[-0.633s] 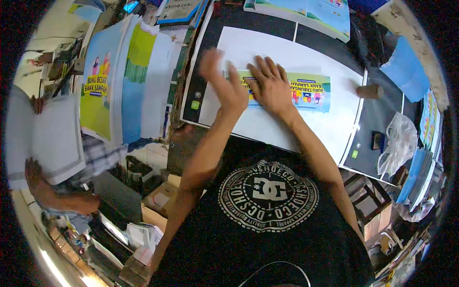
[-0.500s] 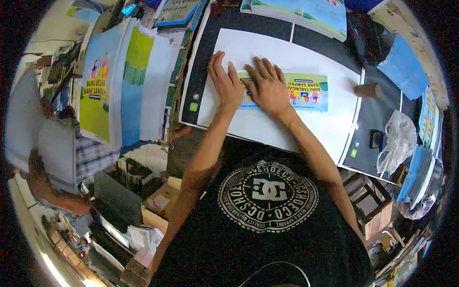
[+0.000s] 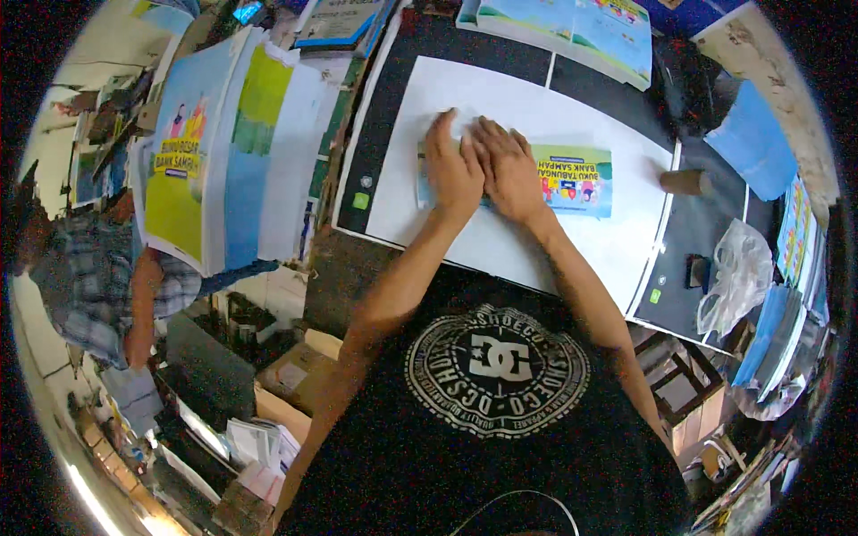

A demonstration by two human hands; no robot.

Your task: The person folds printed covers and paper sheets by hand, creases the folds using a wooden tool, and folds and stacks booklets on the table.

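Note:
A large white sheet point(image 3: 581, 255) lies on a dark board, and on it rests a long printed booklet cover point(image 3: 576, 183) in blue, green and yellow, its lettering upside down to me. My left hand point(image 3: 454, 170) is pressed over the left part of this cover, fingers stretched out. Right beside it, my right hand point(image 3: 511, 171) lies flat on the cover's middle, with its fingertips reaching past the upper edge. The two hands touch or nearly touch. Neither one grips anything, and the part of the cover beneath them is hidden.
Stacks of printed covers stand at the left point(image 3: 201, 152) and far edge point(image 3: 572, 31). To the right are a brown cylinder point(image 3: 686, 182), a small dark block point(image 3: 697, 271), a crumpled clear plastic bag point(image 3: 737, 272) and blue sheets point(image 3: 751, 143). Another person point(image 3: 107, 277) in plaid is at the left.
My left hand has slid right, from the white sheet onto the cover's left part, close beside my right hand. The right hand stays about in place. The other person at the left has shifted.

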